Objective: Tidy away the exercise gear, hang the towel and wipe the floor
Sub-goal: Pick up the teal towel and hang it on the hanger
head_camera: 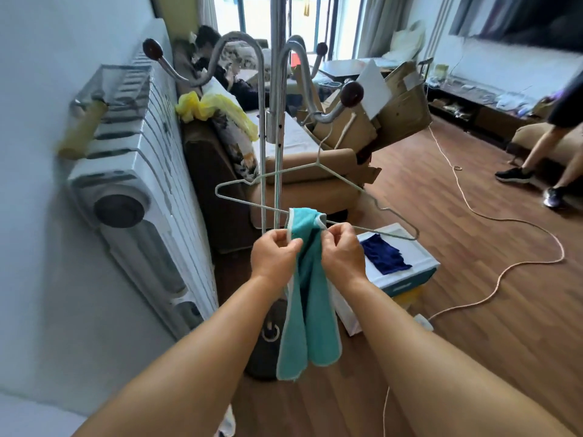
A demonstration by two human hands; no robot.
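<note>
A teal towel is seen at the centre of the frame, draped over the lower bar of a pale wire hanger. The towel is held on both sides just below the bar: its left edge is pinched in the grip of the left hand, and its right edge is pinched in the grip of the right hand. Its two halves hang down between the forearms, and the lower hem is seen near the wooden floor.

The hanger is hooked on a metal coat stand, whose pole is cut off by the top of the frame and whose dark round base is partly hidden behind the towel. A white radiator is set against the wall at the left, close beside the stand. A brown sofa is placed behind the stand. A white box with a dark blue cloth on top is found just right of the hands. Open floor is shown to the right, crossed by a loose pale cord. Another person's legs are cut off at the right edge. Cardboard boxes are piled at centre right.
</note>
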